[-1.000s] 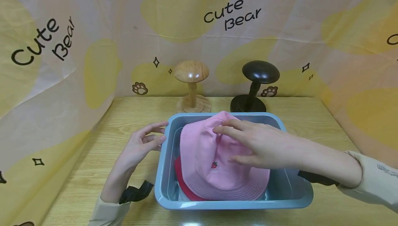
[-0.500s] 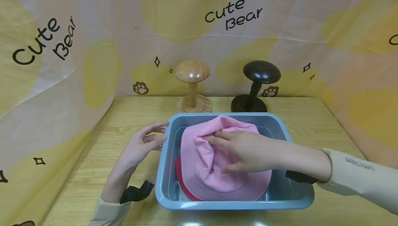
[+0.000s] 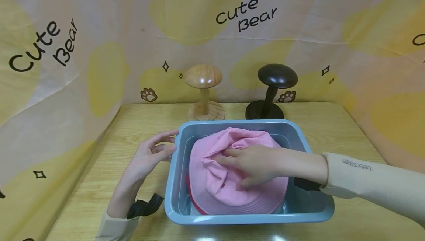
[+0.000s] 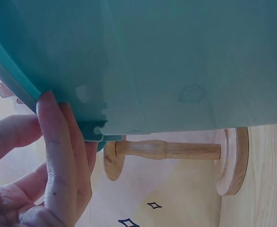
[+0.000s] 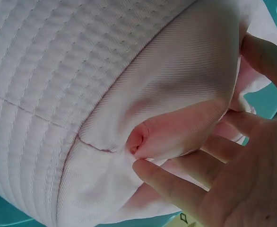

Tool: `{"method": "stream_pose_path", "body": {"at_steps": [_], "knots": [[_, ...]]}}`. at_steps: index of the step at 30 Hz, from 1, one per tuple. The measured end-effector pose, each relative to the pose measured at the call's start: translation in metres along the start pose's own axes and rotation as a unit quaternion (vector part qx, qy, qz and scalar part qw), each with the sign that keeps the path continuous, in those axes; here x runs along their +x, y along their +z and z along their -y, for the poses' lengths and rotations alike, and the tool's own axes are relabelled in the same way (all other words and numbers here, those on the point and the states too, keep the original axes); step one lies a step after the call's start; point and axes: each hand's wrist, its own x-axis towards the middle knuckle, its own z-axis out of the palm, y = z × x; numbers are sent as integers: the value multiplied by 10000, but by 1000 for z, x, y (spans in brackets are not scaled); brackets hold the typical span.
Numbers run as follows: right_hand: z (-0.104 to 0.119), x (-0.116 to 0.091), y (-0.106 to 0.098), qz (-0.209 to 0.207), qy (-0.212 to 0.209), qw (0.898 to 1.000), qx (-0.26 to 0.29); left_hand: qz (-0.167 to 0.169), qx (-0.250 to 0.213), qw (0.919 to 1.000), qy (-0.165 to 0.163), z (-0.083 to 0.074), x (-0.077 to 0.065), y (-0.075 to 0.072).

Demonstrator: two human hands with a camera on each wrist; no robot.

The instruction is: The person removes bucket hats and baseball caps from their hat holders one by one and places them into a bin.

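Observation:
A pink bucket hat (image 3: 199, 174) lies in the light-blue plastic basin (image 3: 249, 219), its crown crumpled and dented inward. My right hand (image 3: 254, 165) rests on the crown with fingers spread, pressing into its folds; in the right wrist view the fingertips (image 5: 150, 172) touch the soft cloth beside the stitched brim (image 5: 39, 90). A sliver of a red item (image 3: 196, 202) shows under the pink hat; the rest of it is hidden. At the basin's left rim, the fingers of my left hand (image 3: 152, 150) touch the outer side, loosely bent.
Behind the basin stand a light wooden hat stand (image 3: 204, 86) and a black hat stand (image 3: 273, 86). The wooden table (image 3: 139, 119) extends around the basin. A printed cloth (image 3: 186, 20) hangs at the back and sides.
My right hand has moved down and left, pushing into the hat. The crown has sunk and folded, and its strawberry patch is now mostly hidden. The left hand stays at the rim.

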Motion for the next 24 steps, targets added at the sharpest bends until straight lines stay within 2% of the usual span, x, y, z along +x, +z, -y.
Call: {"method": "stream_pose_path", "body": {"at_steps": [4,8,16,24], "knots": [[2,5,-2,336,128,9993,53,-11,2,10000,3,1,-1,-1],[1,2,-6,319,75,9995,-19,-10,9,10000,-2,2,-1,-1],[-10,-27,-18,-163,-43,9998,-64,19,84,9999,54,2,-1,-1],[-27,-67,-42,-686,519,9956,378,-345,495,9980,163,-5,-3,-6]]}}
